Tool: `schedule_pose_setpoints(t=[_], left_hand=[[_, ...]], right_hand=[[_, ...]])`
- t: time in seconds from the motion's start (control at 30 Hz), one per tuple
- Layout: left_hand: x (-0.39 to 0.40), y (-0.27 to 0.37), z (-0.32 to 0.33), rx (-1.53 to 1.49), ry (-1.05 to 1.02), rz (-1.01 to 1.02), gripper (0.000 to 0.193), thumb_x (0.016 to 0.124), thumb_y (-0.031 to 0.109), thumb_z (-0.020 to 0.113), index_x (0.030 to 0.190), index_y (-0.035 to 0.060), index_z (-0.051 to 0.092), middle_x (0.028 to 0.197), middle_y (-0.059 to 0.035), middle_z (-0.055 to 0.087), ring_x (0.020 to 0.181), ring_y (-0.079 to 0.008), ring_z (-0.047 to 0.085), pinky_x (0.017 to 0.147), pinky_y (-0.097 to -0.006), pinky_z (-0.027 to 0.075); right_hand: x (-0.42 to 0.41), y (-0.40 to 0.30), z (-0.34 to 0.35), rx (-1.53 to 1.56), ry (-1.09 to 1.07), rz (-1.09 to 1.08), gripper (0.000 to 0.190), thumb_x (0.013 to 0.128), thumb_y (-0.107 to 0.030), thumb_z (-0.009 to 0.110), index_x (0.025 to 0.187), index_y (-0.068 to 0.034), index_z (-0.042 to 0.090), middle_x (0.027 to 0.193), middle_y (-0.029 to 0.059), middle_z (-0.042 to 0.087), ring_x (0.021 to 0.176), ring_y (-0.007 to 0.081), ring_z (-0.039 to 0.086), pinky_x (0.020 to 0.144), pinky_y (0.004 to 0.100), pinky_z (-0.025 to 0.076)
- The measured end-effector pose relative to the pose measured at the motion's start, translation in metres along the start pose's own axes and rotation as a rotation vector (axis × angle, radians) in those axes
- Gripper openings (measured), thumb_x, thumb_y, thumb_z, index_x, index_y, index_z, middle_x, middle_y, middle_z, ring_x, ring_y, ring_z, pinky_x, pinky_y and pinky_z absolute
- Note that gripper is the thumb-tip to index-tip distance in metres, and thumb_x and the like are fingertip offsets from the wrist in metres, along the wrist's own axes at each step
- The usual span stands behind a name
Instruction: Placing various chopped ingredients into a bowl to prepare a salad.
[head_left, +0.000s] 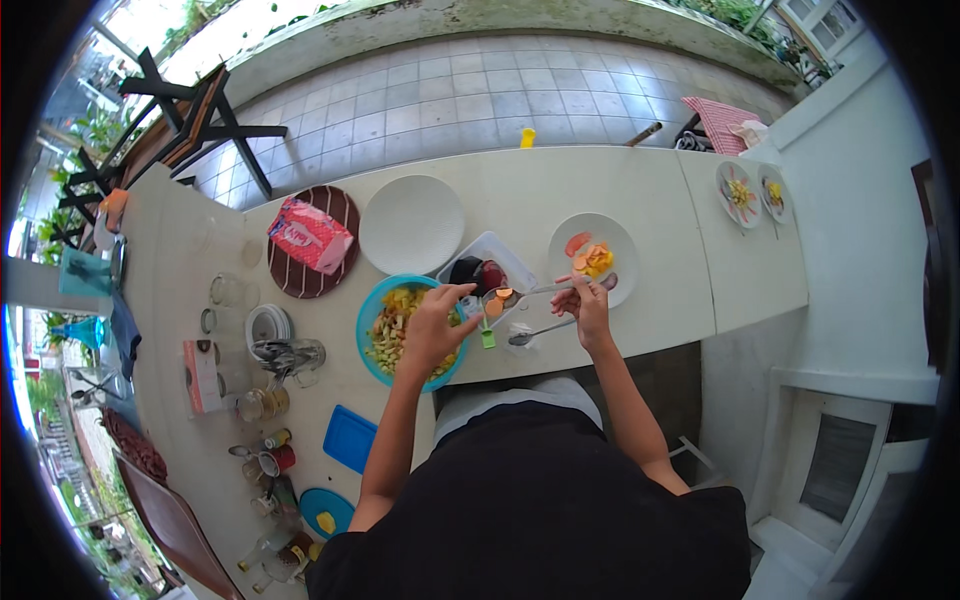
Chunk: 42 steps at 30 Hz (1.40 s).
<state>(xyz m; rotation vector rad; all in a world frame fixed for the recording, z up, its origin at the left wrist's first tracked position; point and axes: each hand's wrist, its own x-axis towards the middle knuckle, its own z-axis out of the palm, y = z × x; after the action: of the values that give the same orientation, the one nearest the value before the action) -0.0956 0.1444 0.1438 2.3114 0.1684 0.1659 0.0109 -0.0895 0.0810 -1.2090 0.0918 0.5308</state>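
My right hand (585, 306) grips the handle of a metal spoon (513, 298), whose bowl holds orange slices. Fingers apart, my left hand (442, 322) is above a turquoise bowl (361, 330) of diced fruit or vegetables, near the spoon's bowl. A white plate (600, 223) beyond my right hand bears yellow and orange pieces (594, 259) and a reddish slice (577, 244). Between the bowl and that plate, a white tray (491, 244) holds dark items (487, 276). Below the raised spoon, another metal spoon (523, 338) rests on the table, beside a light green plastic object (487, 337).
An empty white plate (411, 225) and a pink packet (311, 234) on a striped round mat (281, 274) are at the back left. Glass jars (262, 403), cutlery and a blue tray (349, 439) stand left. Two served plates (739, 196) (774, 193) are far right.
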Motion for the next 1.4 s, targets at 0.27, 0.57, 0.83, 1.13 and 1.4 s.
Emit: schedule_pose_setpoints(t=[0.27,0.57,0.83,1.13,1.4], left_hand=[[0.029,0.035,0.073,0.064,-0.140,0.116,0.051,0.072,0.022,0.073,0.116,0.0072,0.055,0.106,-0.0105,0.056,0.102,-0.0266,0.055,0.084,-0.0361,0.046],[0.068,0.054,0.164,-0.013,0.030,-0.062,0.038,0.073,0.021,0.073,0.103,0.0030,0.059,0.095,-0.0126,0.060,0.083,-0.0237,0.061,0.075,-0.0350,0.048],[0.100,0.057,0.222,-0.052,0.137,-0.192,0.027,0.073,0.017,0.070,0.094,0.0029,0.061,0.087,-0.0108,0.060,0.077,-0.0219,0.061,0.071,-0.0336,0.049],[0.120,0.055,0.246,0.092,0.094,-0.167,0.025,0.071,0.018,0.067,0.092,0.0056,0.060,0.095,-0.0115,0.059,0.084,-0.0291,0.061,0.070,-0.0384,0.051],[0.119,0.044,0.250,0.115,0.020,-0.179,0.021,0.076,0.022,0.066,0.089,0.0049,0.065,0.095,-0.0091,0.062,0.082,-0.0270,0.062,0.070,-0.0355,0.050]], right_hand=[[-0.016,-0.007,-0.062,0.059,0.172,-0.032,0.034,0.096,-0.028,0.044,0.094,0.003,0.058,0.067,0.0126,0.063,0.054,0.0169,0.061,0.052,0.0251,0.049],[0.013,-0.038,-0.114,0.050,0.144,-0.073,0.035,0.097,-0.026,0.040,0.098,0.005,0.056,0.072,0.0145,0.064,0.060,0.0179,0.062,0.056,0.0255,0.050],[0.047,-0.051,-0.151,-0.032,0.054,-0.035,0.035,0.098,-0.027,0.039,0.100,0.004,0.055,0.073,0.0138,0.064,0.061,0.0174,0.063,0.058,0.0258,0.052],[0.075,-0.060,-0.174,-0.139,-0.011,-0.051,0.034,0.098,-0.027,0.038,0.100,0.003,0.055,0.074,0.0126,0.063,0.063,0.0174,0.063,0.059,0.0267,0.052],[0.084,-0.074,-0.177,-0.177,0.020,-0.108,0.034,0.098,-0.027,0.038,0.100,0.003,0.056,0.074,0.0118,0.062,0.063,0.0164,0.062,0.059,0.0262,0.052]])
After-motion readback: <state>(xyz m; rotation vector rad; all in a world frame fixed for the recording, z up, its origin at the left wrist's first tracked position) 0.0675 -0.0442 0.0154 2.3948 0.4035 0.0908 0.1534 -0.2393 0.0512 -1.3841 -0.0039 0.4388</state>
